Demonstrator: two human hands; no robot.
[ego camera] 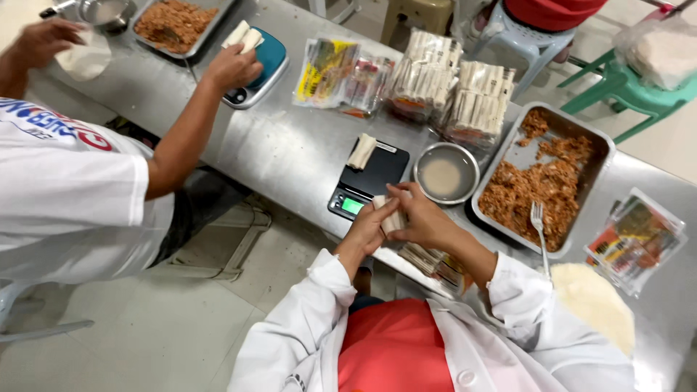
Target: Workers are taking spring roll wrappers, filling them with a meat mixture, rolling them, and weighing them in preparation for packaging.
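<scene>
Seen from above, a person in a white coat and red apron works at a steel counter (290, 156). Nearest the viewer, the left hand (368, 226) and right hand (423, 220) meet over the counter's near edge, and the fingers (398, 192) of both are closed around a pale wrapped roll (390, 220). The roll sits between the two palms with its long axis running roughly up and away from the body, one end showing by the left thumb. Both hands are equally close to it.

Just beyond the hands lies a black kitchen scale (367, 179) with a lit green display; a finished roll (362, 151) rests across its platform, angled slightly. To the right of the scale stands a small metal bowl (446, 173) of cloudy liquid, then a metal tray (546, 178) of brown filling with a fork (539, 223) in it. A stack of round wrappers (597, 303) lies at the right elbow. Farther back are bundled rolls in clear packs (454, 91). At the far left, another person's hand (232, 67) touches a teal scale (259, 71).
</scene>
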